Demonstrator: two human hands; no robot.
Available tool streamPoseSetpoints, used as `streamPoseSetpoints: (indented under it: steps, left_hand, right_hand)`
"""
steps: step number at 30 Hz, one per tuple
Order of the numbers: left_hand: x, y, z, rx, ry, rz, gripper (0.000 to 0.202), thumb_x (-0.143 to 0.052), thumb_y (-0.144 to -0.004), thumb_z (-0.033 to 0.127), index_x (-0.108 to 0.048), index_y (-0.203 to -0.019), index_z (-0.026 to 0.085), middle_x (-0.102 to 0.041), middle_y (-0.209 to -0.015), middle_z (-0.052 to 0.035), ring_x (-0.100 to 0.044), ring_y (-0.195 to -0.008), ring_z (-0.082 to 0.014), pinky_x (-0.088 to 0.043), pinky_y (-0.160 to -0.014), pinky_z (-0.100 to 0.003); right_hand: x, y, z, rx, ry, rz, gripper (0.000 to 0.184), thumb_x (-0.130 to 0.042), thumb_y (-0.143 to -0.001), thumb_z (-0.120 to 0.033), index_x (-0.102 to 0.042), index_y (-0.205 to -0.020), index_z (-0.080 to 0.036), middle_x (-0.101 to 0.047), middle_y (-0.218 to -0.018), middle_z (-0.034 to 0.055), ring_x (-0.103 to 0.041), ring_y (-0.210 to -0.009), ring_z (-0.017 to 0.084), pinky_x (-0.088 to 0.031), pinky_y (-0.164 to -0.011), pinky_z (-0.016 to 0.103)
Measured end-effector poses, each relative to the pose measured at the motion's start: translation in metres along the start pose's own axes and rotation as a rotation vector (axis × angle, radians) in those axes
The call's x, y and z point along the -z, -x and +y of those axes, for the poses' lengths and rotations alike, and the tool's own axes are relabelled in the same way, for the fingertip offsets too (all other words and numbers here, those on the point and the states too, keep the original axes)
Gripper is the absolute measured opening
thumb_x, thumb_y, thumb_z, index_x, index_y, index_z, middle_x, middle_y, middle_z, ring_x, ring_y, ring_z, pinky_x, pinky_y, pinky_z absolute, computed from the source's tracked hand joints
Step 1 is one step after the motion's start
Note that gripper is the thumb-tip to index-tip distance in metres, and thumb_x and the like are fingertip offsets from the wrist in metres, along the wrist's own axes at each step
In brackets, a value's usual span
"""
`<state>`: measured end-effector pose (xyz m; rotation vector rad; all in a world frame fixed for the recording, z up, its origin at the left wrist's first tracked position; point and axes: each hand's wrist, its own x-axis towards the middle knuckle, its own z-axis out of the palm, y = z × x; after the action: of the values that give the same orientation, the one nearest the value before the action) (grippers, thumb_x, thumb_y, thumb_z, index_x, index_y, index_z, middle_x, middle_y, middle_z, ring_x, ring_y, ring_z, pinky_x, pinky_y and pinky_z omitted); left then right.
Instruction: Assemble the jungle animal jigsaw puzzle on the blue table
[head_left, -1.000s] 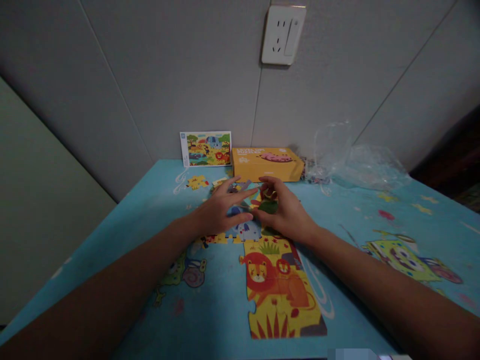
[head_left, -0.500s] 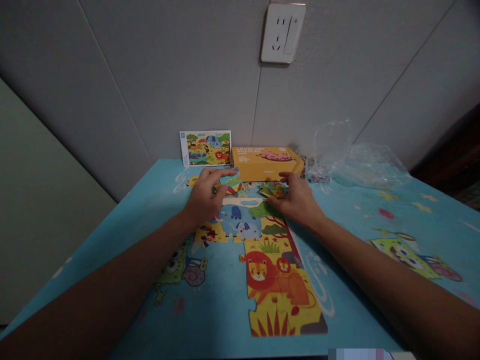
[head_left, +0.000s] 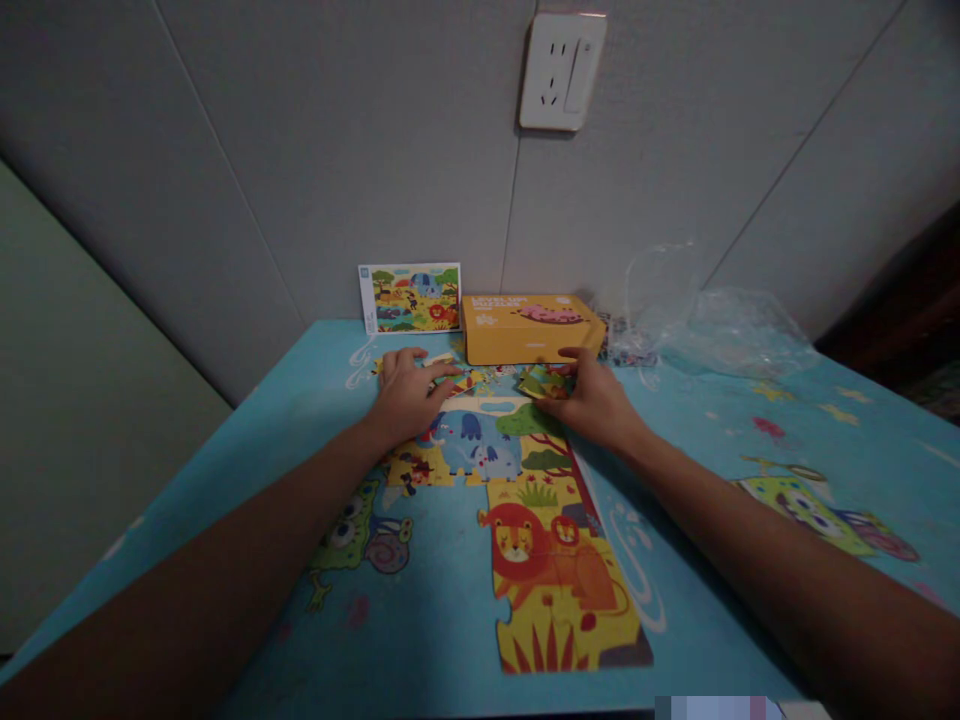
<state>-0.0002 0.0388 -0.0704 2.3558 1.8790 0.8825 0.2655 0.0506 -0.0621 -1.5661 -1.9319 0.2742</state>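
A partly joined animal jigsaw (head_left: 525, 510) lies on the blue cartoon-print table cover (head_left: 225, 470), with a lion at the near end and elephants further back. My left hand (head_left: 405, 392) rests, fingers curled, on loose puzzle pieces (head_left: 465, 380) at the jigsaw's far left corner. My right hand (head_left: 592, 395) pinches a green and yellow piece (head_left: 544, 382) at the far right corner, just in front of the yellow box (head_left: 529, 328).
A picture card (head_left: 411, 297) of the finished scene leans on the wall beside the yellow box. Crumpled clear plastic bags (head_left: 712, 325) lie at the back right. A wall socket (head_left: 559, 70) is above. The table's left edge runs near my left forearm.
Both hands have moved away from the middle of the jigsaw to its far end near the box. The elephant and tree part is now uncovered. The left hand's fingers have curled down.
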Motion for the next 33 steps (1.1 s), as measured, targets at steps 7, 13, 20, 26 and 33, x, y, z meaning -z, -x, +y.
streamPoseSetpoints:
  steps: [7, 13, 20, 26, 33]
  left_hand:
    - [0.007, 0.011, 0.021, -0.368, 0.196, 0.017, 0.086, -0.078, -0.075, 0.045, -0.038, -0.148, 0.022, -0.059, -0.124, -0.0127, -0.042, -0.123, -0.0321, -0.034, -0.108, -0.053]
    - [0.008, 0.014, 0.026, -0.384, 0.202, 0.087, 0.062, -0.078, -0.075, 0.042, -0.058, -0.129, 0.02, -0.052, -0.119, -0.0128, -0.052, -0.116, -0.0297, -0.043, -0.101, -0.048]
    - [0.01, 0.005, 0.012, -0.176, 0.094, 0.243, 0.062, -0.077, -0.075, 0.044, -0.057, -0.129, 0.019, -0.058, -0.11, -0.0101, -0.05, -0.112, -0.029, -0.042, -0.101, -0.046]
    - [0.002, 0.003, 0.003, 0.081, -0.08, -0.003, 0.058, -0.067, -0.077, 0.06, -0.067, -0.123, 0.023, -0.056, -0.115, -0.0145, -0.044, -0.115, -0.0373, -0.037, -0.099, -0.059]
    - [0.002, 0.005, 0.005, 0.032, -0.054, 0.025, 0.068, -0.068, -0.077, 0.057, -0.06, -0.132, 0.019, -0.053, -0.128, -0.0167, -0.041, -0.122, -0.0389, -0.036, -0.103, -0.059]
  right_hand:
    - [0.01, 0.016, -0.025, 0.543, -0.146, 0.001, 0.075, -0.07, -0.074, -0.025, -0.034, -0.139, -0.022, -0.057, -0.122, 0.0133, -0.054, -0.113, 0.032, -0.044, -0.099, 0.052]
    - [0.016, 0.02, -0.036, 0.705, -0.13, -0.033, 0.072, -0.068, -0.078, -0.028, -0.034, -0.141, -0.023, -0.056, -0.126, 0.0136, -0.051, -0.119, 0.031, -0.042, -0.103, 0.052]
    - [0.009, -0.001, -0.001, 0.242, 0.065, 0.069, 0.064, -0.064, -0.072, -0.029, -0.048, -0.132, -0.012, -0.059, -0.128, 0.0217, -0.052, -0.121, 0.039, -0.04, -0.102, 0.056]
    - [0.002, -0.006, 0.009, 0.059, 0.131, -0.044, 0.063, -0.06, -0.074, -0.03, -0.05, -0.133, -0.012, -0.066, -0.122, 0.0191, -0.058, -0.114, 0.038, -0.044, -0.096, 0.056]
    - [0.006, -0.005, 0.003, 0.107, 0.105, 0.02, 0.06, -0.065, -0.074, -0.031, -0.052, -0.13, -0.016, -0.07, -0.113, 0.0151, -0.057, -0.114, 0.039, -0.043, -0.096, 0.058]
